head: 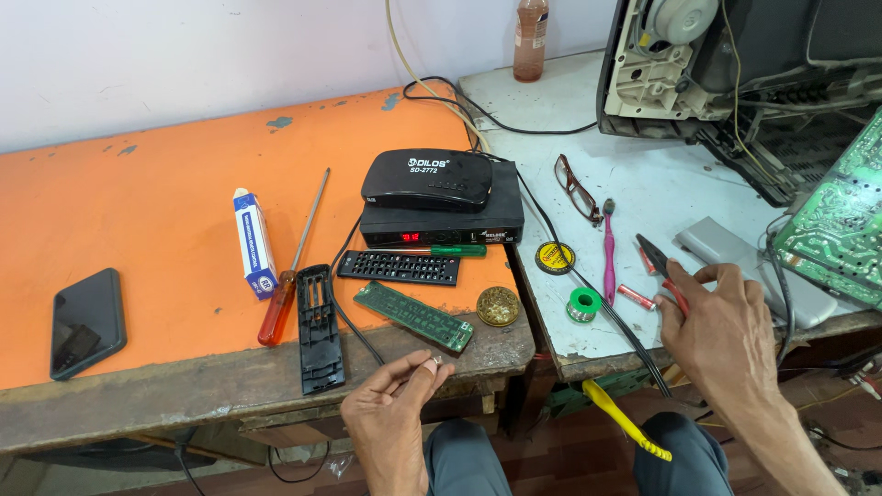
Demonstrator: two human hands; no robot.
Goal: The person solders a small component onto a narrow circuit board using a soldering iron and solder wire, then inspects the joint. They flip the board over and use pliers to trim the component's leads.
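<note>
Pliers: red-handled, dark jaws pointing up and away; lying on the grey bench, right of the set-top boxes, under the right hand.
Orange bench: chipped paint, left of the set-top boxes; worn wooden front edge.
Television chassis: open back, far right of the set-top boxes, green circuit board below it.
Set-top boxes: two black units stacked, red digits lit on the lower one; the landmark here.
Right hand: fingers curled over the pliers' red handles, grasping them.
Left hand: below the set-top boxes at the bench edge, thumb and forefinger pinched on a small metal part; too small to tell what it is.
Phone: black, screen dark, far left of the set-top boxes.
Remote parts: black back shell, keypad face and green board, all just in front of the set-top boxes.
Screwdriver: orange handle, left of the set-top boxes.
Solder spool: green, right of the set-top boxes.
</note>
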